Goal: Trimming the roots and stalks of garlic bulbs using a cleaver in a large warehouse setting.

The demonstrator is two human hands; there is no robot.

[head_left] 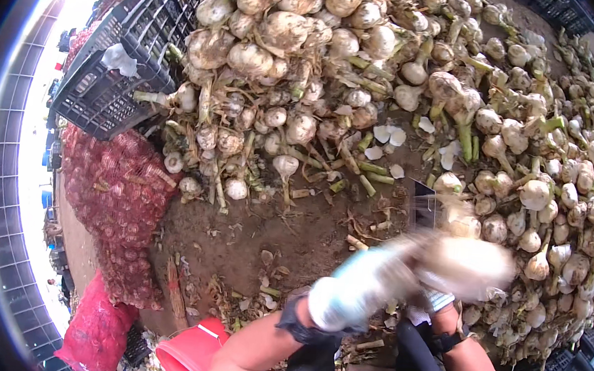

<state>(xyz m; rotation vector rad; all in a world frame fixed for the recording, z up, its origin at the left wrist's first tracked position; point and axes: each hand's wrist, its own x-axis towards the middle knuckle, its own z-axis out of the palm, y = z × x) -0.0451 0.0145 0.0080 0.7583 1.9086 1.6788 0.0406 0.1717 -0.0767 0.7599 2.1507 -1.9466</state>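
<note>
Over on the far left, a black slatted crate (99, 101) is leaning by a red mesh sack (123, 191) that is bulging with bulbs, so a fair share seems to be bagged; a pinker sack (95, 323) is slumping below it. Next along, a red plastic bucket (187, 356) is tilting beside the person's forearm. On the bare soil, short stem pieces (367, 185) are lying about, suggesting that some trimming is done. The gloved left hand (367, 276) is meeting the right hand (460, 270); both are blurring, and I cannot tell what either is gripping. Around and beyond them to the right, the garlic heap (535, 196) is spreading wide, most bulbs still carrying stems, so plenty seems to be left.
</note>
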